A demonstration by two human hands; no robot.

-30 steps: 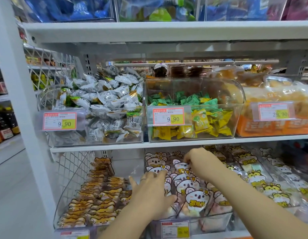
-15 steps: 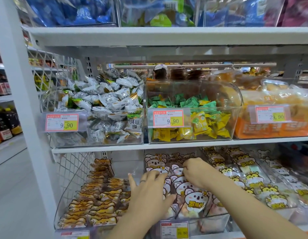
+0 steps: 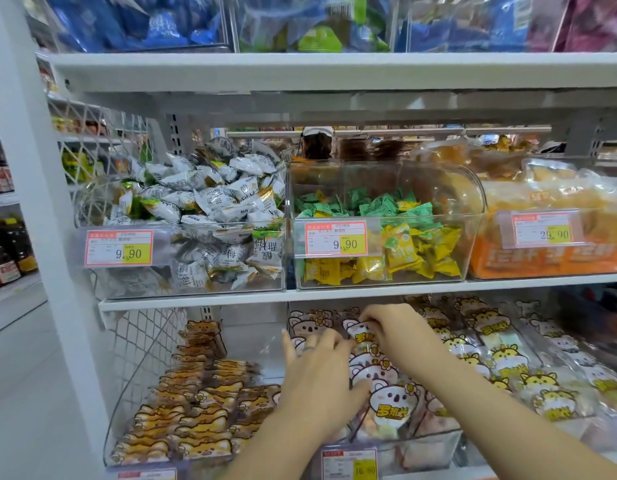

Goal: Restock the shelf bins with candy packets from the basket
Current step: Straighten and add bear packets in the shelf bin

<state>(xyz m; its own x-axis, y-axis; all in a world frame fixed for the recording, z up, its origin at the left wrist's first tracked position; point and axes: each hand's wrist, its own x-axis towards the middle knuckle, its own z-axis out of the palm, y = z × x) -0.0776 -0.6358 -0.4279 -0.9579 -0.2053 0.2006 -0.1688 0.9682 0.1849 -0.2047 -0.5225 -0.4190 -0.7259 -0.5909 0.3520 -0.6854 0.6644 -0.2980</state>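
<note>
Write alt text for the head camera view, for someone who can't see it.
The right hand pinches a koala packet in a clear lower-shelf bin while the left hand rests on the stack. Bins of wrapped candies sit above.

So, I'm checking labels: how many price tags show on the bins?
5. Middle shelf: white-packet bin's tag, green-and-yellow bin's tag, orange bin's tag. Lower shelf: koala bin's tag, and a cut-off tag at the bottom left. More may be hidden.
</note>
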